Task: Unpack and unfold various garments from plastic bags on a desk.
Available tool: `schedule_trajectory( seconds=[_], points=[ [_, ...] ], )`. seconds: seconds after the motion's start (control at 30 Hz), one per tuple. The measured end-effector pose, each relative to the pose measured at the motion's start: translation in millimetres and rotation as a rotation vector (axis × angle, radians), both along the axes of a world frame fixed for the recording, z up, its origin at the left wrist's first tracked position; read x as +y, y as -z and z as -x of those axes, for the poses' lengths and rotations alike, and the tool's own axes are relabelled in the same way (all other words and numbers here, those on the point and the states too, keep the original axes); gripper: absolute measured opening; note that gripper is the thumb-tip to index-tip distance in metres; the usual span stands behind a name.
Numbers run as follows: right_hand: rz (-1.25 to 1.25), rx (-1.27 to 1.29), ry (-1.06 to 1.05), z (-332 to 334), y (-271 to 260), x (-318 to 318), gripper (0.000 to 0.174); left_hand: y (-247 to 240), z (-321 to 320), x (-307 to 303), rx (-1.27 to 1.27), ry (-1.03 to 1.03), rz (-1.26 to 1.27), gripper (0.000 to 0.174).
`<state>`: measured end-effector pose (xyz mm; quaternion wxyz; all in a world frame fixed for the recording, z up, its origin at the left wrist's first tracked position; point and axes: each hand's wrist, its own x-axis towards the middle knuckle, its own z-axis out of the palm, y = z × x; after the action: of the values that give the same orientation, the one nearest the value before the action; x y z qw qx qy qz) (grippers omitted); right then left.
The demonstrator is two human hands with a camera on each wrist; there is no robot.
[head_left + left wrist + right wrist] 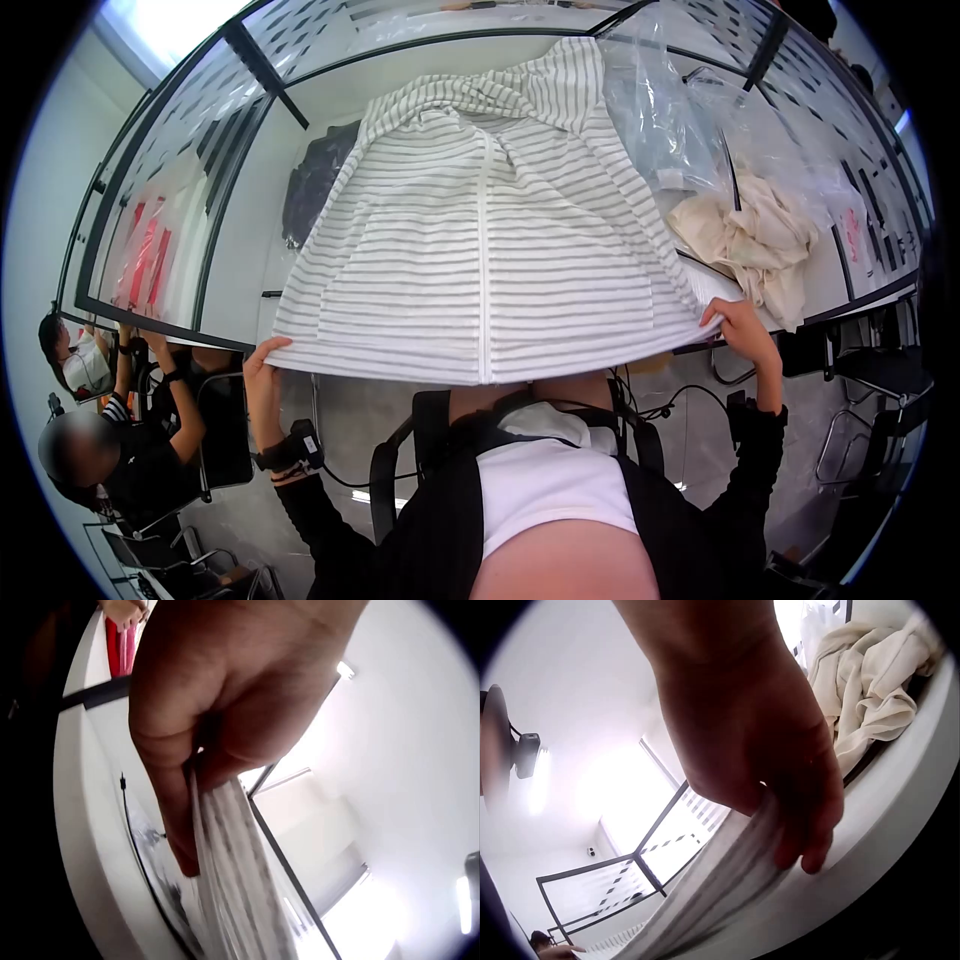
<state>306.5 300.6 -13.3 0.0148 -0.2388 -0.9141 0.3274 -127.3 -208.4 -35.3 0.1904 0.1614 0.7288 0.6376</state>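
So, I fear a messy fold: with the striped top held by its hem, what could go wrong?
The left hand and the right hand pinch only the hem corners, so the striped top may slip or sag midway. The beige cloth and plastic bag beside its right edge might get dragged.

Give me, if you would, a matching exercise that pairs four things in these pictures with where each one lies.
Things:
1. striped garment
2. cream cloth
3. dark garment
4. clear plastic bag

Places:
A. crumpled on the table, near the right hand
B. on the table, left of the striped piece
C. hem gripped by the left hand and the right hand
D. far right side, beyond the cream heap

Pairs: 1-C, 2-A, 3-B, 4-D.
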Motion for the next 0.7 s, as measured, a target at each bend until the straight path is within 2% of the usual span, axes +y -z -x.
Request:
schedule_trajectory(
  seconds=[0.03,0.07,0.17,0.2,0.23,0.3,0.33,0.37,0.4,0.43,0.47,0.5,0.53,0.57,0.6,0.63,0.67,0.7],
  points=[
    [-0.004,-0.069,-0.029,-0.8,-2.8,-3.7,0.028,-4.4,-4.1,-0.6,-0.011,-0.003,0.054,0.033],
    [0.185,-0.074,0.055,-1.5,0.5,-4.9,0.024,-8.7,-5.1,-1.4,-0.079,0.027,0.128,0.032],
    [0.006,-0.182,-0.177,-0.9,-10.5,2.2,0.017,-18.1,0.3,0.8,0.007,0.296,0.485,0.033],
    [0.131,-0.231,-0.247,-2.8,-16.8,9.6,0.023,-23.3,7.0,2.8,0.008,0.411,0.375,0.04],
    [0.098,-0.307,-0.261,8.9,-43.6,6.0,0.029,-36.9,17.2,5.5,0.082,0.464,0.585,0.042],
    [-0.061,-0.376,-0.332,32.7,-83.0,14.0,0.041,-93.5,18.2,46.0,0.605,0.565,1.01,0.042],
    [-0.266,-0.323,-0.379,46.7,-91.6,26.8,0.042,-104.1,30.7,61.5,0.802,0.586,0.99,0.042],
    [-0.258,-0.333,-0.323,75.5,-110.8,32.0,0.041,-112.6,45.8,79.6,0.999,0.605,0.964,0.043],
    [-0.249,-0.342,-0.266,104.2,-129.9,37.3,0.04,-120.9,64.7,109.8,1.06,0.676,0.898,0.044],
    [-0.323,-0.362,-0.254,140.4,-143.1,46.3,0.036,-128.1,78.1,150.5,1.215,0.802,0.739,0.044],
    [-0.323,-0.129,-0.372,179.2,-140.5,66.6,0.03,-118.8,102.7,200.5,1.234,0.867,0.649,0.04],
    [-0.544,-0.033,-0.435,227.6,-148.4,68.4,0.027,-130.8,86.9,249.8,1.076,0.824,0.611,0.036],
    [-0.338,0.158,-0.377,269.8,-145.6,66.8,0.026,-129.7,86.1,299.5,1.116,0.935,0.447,0.032],
    [-0.166,0.301,-0.299,301.9,-137.2,59.1,0.032,-126.0,83.1,333.7,1.09,0.911,0.398,0.028],
    [-0.12,0.376,-0.199,335.1,-120.1,56.9,0.033,-114.9,84.0,362.6,1.176,0.839,0.47,0.025],
    [-0.285,0.407,-0.2,362.8,-103.5,59.1,0.033,-100.1,89.7,392.9,1.284,0.808,0.734,0.019],
    [-0.324,0.394,-0.245,387.6,-84.0,64.2,0.028,-67.6,109.5,424.4,1.337,0.788,0.811,0.016],
    [-0.383,0.371,-0.224,400.2,-71.4,56.1,0.026,-49.2,110.9,429.6,1.414,0.714,0.605,0.02]
  ],
)
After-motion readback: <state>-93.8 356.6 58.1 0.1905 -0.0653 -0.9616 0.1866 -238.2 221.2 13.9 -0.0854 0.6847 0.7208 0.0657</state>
